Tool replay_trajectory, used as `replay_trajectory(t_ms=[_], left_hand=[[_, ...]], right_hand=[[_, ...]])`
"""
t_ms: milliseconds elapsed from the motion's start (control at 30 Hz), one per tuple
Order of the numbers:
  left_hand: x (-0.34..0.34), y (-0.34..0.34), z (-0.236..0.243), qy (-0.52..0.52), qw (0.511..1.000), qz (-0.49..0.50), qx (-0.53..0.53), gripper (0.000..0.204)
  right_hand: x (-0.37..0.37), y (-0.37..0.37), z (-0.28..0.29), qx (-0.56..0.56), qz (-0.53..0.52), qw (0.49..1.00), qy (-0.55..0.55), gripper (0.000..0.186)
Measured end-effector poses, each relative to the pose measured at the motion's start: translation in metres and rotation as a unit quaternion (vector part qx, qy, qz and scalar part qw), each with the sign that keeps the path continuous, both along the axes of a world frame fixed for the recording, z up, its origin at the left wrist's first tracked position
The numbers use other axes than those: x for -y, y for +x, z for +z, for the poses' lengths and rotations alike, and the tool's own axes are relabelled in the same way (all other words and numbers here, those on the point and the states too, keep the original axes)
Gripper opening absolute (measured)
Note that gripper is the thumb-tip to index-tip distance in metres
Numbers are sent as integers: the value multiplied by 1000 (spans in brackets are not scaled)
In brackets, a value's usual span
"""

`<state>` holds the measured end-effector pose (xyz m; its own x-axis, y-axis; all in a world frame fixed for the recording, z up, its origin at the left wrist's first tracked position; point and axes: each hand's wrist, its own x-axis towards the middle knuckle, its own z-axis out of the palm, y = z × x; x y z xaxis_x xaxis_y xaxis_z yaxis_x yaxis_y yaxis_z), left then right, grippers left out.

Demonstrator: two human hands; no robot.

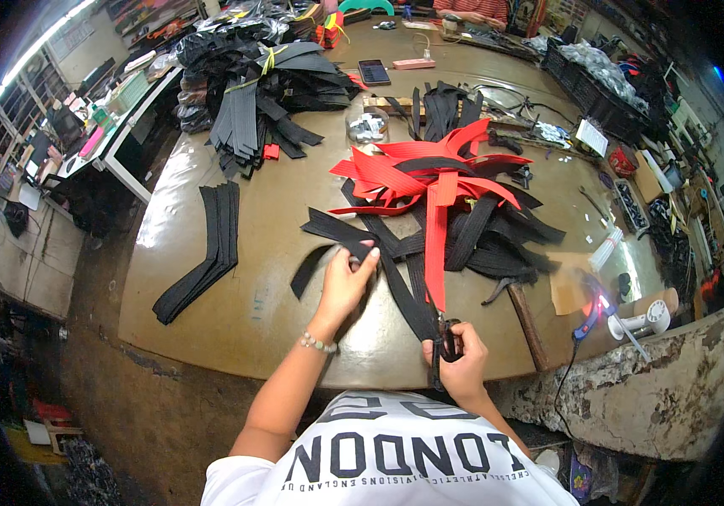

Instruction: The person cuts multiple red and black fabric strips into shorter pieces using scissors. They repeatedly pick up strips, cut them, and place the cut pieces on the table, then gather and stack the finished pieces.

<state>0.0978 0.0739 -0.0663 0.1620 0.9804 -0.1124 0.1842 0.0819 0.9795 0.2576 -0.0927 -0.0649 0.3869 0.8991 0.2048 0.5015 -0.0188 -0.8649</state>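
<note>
left hand [349, 280] pinches black strap [306, 268] (likely light, pliable; best held near one end); right hand [467, 364] holds scissors [440, 330].

Over the brown worktop [282, 337], the left hand [348, 281] pinches a black strap [308, 268] between its fingers. The right hand [461, 363] holds dark scissors [440, 331], whose blades point forward. Beyond the hands, red straps [435, 244] lie on a heap of black straps [469, 234]. A bent black stack [218, 244] rests at the left.
</note>
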Motion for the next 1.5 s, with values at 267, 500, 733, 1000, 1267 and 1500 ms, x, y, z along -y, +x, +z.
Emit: replay_trajectory(t_ms=[267, 500, 733, 1000, 1267, 1500], left_hand=[[-23, -10, 32, 313, 934, -22, -174, 24], [-32, -48, 33, -16, 983, -161, -85, 35], [-19, -18, -3, 36, 987, -97, -122, 40], [24, -5, 9, -59, 918, 17, 391, 22], [55, 16, 0, -42, 822, 84, 562, 31], [53, 14, 11, 7, 833, 83, 547, 37]], right_hand=[[-1, -6, -2, -28, -28, 999, 16, 36], [-3, -1, 10, -83, -13, 996, -32, 35], [-10, -11, 13, -43, -18, 998, -36, 34], [-21, -16, 17, 47, 23, 995, -88, 50], [-38, -7, 38, 90, 72, 977, -181, 54], [-36, -20, 44, 86, 60, 981, -164, 53]])
